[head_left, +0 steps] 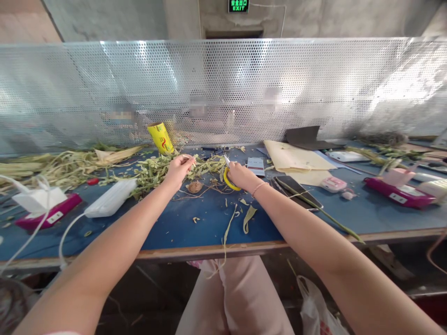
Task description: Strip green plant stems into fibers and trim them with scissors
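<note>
My left hand [179, 168] is closed in a pinch above the heap of leafy green plant pieces [153, 170]. A thin pale strip [193, 163] shows at its fingertips, too small to name surely. My right hand [241, 177] is closed around a pale pointed tool [226, 160], its tip aimed up and left. A yellow ring [230, 182] curves beside that hand's fingers; whether it belongs to the tool I cannot tell. Below my left hand lies a brown walnut-like ball [194, 187]. Dry leaf strips [249, 218] lie on the blue table nearer to me.
A yellow can [161, 138] leans at the back, before the perforated metal screen [223, 83]. Pink power strips [398, 191], a white adapter [111, 197], a phone [298, 190], brown paper [296, 157] and dried husks [63, 163] surround the hands. A plastic bag [316, 307] hangs below the edge.
</note>
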### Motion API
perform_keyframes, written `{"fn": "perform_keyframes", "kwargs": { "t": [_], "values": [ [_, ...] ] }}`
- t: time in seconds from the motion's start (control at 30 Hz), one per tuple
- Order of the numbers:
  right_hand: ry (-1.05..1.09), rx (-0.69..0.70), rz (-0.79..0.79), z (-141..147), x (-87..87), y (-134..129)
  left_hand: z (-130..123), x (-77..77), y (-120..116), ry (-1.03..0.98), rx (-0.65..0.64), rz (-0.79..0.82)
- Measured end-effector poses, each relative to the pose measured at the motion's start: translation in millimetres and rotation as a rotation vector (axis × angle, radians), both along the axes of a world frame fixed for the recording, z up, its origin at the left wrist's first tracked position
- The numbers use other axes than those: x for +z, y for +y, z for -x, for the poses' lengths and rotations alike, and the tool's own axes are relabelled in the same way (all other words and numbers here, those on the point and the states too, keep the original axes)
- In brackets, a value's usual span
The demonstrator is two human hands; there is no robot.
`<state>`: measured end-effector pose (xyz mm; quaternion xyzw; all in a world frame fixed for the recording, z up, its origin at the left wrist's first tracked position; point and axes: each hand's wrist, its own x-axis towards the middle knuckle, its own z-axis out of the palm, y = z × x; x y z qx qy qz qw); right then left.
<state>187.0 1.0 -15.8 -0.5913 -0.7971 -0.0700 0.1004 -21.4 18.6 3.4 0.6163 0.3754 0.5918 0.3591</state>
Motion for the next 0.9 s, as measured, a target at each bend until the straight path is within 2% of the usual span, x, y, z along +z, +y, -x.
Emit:
{"fn": "perform_keyframes", "kwargs": {
  "t": [0.27,0.53,0.73,0.9],
  "values": [
    [-0.034,-0.043,0.035,7,-0.5,-8,-3,1.4,-3,0.008,-0.003,0.004],
    [-0.001,-0.022,0.059,3,-2.2,-2,-3,2.2,-4,0.039,0.005,0.007],
    [0.033,0.133,-0.057,4,-3.3,8,-5,2.9,-6,0.037,0.023,0.025],
    [0.000,0.268,-0.020,5,-3.5,13,-6,3.2,-7,0.037,0.027,0.034]
  ]
}}
